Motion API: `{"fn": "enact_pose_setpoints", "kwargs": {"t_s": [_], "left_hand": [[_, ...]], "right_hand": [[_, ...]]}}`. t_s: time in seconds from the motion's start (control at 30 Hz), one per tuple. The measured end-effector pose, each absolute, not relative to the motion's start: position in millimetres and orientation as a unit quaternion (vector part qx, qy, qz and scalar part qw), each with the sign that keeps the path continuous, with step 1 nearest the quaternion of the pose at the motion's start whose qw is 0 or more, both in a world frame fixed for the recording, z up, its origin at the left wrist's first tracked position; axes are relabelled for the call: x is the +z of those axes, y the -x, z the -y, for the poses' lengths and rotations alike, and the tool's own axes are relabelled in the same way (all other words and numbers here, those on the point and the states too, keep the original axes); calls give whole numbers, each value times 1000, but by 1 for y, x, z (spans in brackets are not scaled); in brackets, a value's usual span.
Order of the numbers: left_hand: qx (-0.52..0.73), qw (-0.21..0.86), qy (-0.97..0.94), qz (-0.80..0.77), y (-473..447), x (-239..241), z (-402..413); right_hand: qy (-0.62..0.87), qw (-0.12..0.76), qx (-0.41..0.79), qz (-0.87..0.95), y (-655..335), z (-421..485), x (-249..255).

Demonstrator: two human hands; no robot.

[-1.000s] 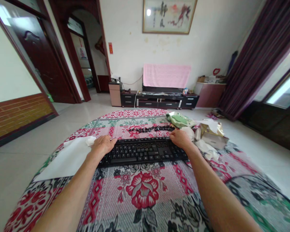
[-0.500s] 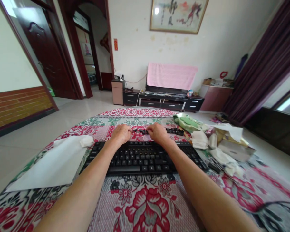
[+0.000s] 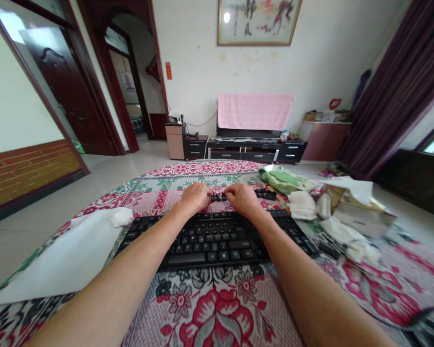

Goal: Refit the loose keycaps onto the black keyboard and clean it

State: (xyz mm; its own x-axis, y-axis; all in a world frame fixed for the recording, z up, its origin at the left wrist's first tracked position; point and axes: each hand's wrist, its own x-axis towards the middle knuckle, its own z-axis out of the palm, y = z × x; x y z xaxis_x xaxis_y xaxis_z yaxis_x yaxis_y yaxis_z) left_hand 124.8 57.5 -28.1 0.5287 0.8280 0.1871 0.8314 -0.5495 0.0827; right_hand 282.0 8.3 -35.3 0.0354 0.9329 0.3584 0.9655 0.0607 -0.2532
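Note:
A black keyboard (image 3: 206,243) lies across the table under my forearms; several spots in its upper key rows show bare mounts without caps. Behind its far edge runs a row of small black pieces (image 3: 219,196) that look like loose keycaps. My left hand (image 3: 196,196) is closed, its fingertips at the left end of these pieces. Just to the right, my right hand (image 3: 242,198) pinches with thumb and forefinger close to the same pieces. Whatever either hand grips is too small to make out. More black keycaps (image 3: 265,193) lie right of my right hand.
White paper (image 3: 63,258) with a crumpled tissue (image 3: 122,217) lies at the left. At the right are a green packet (image 3: 285,179), folded white tissue (image 3: 302,205), an opened box (image 3: 361,214) and a small dark object (image 3: 329,248). A patterned cloth (image 3: 217,313) covers the table.
My left hand has moved right, closer to my right hand, narrowing the gap between them. My right hand has shifted slightly right. The view has moved a little.

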Motion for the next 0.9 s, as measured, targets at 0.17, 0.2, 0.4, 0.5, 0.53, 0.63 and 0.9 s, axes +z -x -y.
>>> {"fn": "enact_pose_setpoints", "kwargs": {"t_s": [0.17,0.2,0.4,0.5,0.53,0.63,0.9], "left_hand": [[-54,36,880,471,-127,-31,-56],[-48,45,880,471,-127,-31,-56],[-4,108,882,458,-136,-33,-55],[-3,125,884,451,-136,-28,-52],[-9,129,885,447,-135,-26,-49],[-35,148,896,418,-124,-15,-38],[-137,169,904,367,-83,-7,-11]], "right_hand": [[679,246,-29,691,-283,-8,-37],[678,247,-26,691,-283,-8,-37],[681,251,-17,687,-283,-9,-41],[663,256,-9,704,-281,-9,-43],[647,260,1,717,-279,-9,-43],[584,292,82,753,-274,-5,-39],[533,328,361,691,-255,12,-13]]}}
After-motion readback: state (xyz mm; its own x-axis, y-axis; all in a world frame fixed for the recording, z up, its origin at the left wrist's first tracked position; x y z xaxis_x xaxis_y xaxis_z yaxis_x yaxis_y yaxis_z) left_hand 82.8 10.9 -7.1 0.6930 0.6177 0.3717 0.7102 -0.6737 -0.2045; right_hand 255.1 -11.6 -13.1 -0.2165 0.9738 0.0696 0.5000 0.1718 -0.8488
